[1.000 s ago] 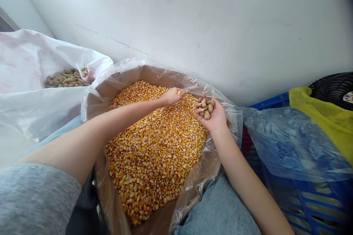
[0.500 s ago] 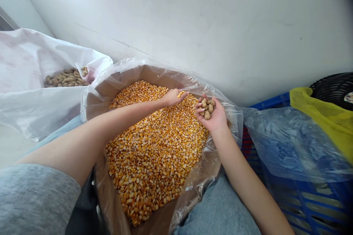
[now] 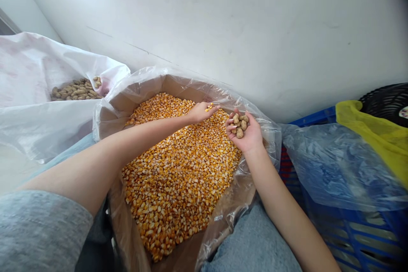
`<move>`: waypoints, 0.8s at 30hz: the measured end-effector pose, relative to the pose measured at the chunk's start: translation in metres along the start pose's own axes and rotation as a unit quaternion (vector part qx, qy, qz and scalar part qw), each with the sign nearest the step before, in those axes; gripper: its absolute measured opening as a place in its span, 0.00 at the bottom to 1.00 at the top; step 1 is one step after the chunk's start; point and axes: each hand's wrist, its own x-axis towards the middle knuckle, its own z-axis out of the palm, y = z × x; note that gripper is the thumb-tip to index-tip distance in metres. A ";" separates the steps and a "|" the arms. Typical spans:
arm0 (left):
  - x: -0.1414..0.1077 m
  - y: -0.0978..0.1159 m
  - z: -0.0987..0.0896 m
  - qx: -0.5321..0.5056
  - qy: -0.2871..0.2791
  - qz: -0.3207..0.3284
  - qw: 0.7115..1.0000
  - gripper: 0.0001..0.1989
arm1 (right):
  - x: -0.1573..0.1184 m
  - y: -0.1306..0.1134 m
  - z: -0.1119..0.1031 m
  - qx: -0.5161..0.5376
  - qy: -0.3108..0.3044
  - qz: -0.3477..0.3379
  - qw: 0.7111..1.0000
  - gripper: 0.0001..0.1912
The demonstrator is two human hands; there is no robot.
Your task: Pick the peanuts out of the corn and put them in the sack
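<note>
Loose corn kernels (image 3: 178, 178) fill a brown sack (image 3: 127, 97) with a clear plastic liner. Above the far part of the corn, my left hand (image 3: 202, 112) is turned palm up and carries a few yellow kernels (image 3: 209, 107) on its fingers. To its right, over the sack's right side, my right hand (image 3: 247, 134) is cupped palm up around several unshelled peanuts (image 3: 240, 125). The two hands are apart, with a small gap between them.
At the left stands a white bag (image 3: 28, 68) with more peanuts (image 3: 76, 90) inside. A pale wall (image 3: 239, 29) rises behind. On the right are a blue crate (image 3: 360, 238), clear plastic (image 3: 338, 165), yellow mesh (image 3: 376, 129) and a black round grille (image 3: 387, 100).
The kernels on my left hand lie more spread out, and its fingers look slightly more opened. My right hand still holds the peanuts in the same place.
</note>
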 end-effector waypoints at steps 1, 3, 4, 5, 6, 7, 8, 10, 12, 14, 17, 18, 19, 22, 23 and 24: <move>0.000 0.000 0.000 0.001 0.003 0.003 1.000 0.27 | 0.000 0.000 0.000 0.000 -0.001 0.001 1.000 0.11; 0.001 -0.001 0.001 0.006 0.007 0.007 1.000 0.27 | 0.000 0.000 0.001 0.001 -0.002 0.002 1.000 0.11; 0.001 -0.002 0.002 0.012 0.005 0.009 1.000 0.27 | 0.000 0.001 0.001 0.001 -0.003 0.002 1.000 0.11; 0.001 -0.003 0.003 0.018 0.002 0.012 1.000 0.28 | 0.000 0.001 0.002 0.001 -0.003 0.003 1.000 0.11; 0.001 -0.005 0.004 0.024 -0.002 0.014 1.000 0.28 | -0.001 0.001 0.002 0.001 -0.002 0.003 1.000 0.11; 0.001 -0.006 0.004 0.026 -0.006 0.017 0.999 0.27 | -0.001 0.001 0.002 0.001 0.000 0.003 1.000 0.11; 0.001 -0.007 0.005 0.025 -0.009 0.019 0.999 0.27 | -0.001 0.001 0.003 0.001 0.002 0.003 1.000 0.11; 0.002 -0.007 0.004 0.010 -0.008 0.025 1.000 0.27 | -0.002 0.000 0.004 0.001 0.006 0.003 1.000 0.11; 0.002 -0.006 0.004 -0.010 -0.012 0.036 0.999 0.27 | -0.003 0.000 0.004 0.000 0.009 0.002 1.000 0.12; 0.002 -0.005 0.004 -0.019 -0.017 0.042 0.999 0.27 | -0.003 0.000 0.004 -0.001 0.009 0.001 1.000 0.12; 0.001 -0.006 0.006 -0.004 0.004 0.026 1.000 0.28 | -0.003 0.001 0.004 -0.002 0.007 0.000 1.000 0.12; 0.001 -0.006 0.007 0.004 0.013 0.019 1.000 0.28 | -0.003 0.001 0.004 -0.003 0.008 0.000 1.000 0.12; 0.001 -0.007 0.008 0.009 0.018 0.015 1.000 0.28 | -0.003 0.001 0.004 -0.004 0.008 0.000 1.000 0.12; 0.000 -0.006 0.009 -0.001 0.012 0.010 1.000 0.27 | -0.003 0.001 0.004 -0.005 0.007 0.001 1.000 0.12; 0.000 -0.005 0.008 -0.012 0.007 0.010 1.000 0.26 | -0.003 0.001 0.005 -0.005 0.008 0.001 1.000 0.12; -0.001 -0.004 0.007 -0.025 0.003 0.012 1.000 0.26 | -0.003 0.001 0.005 -0.004 0.009 0.002 1.000 0.12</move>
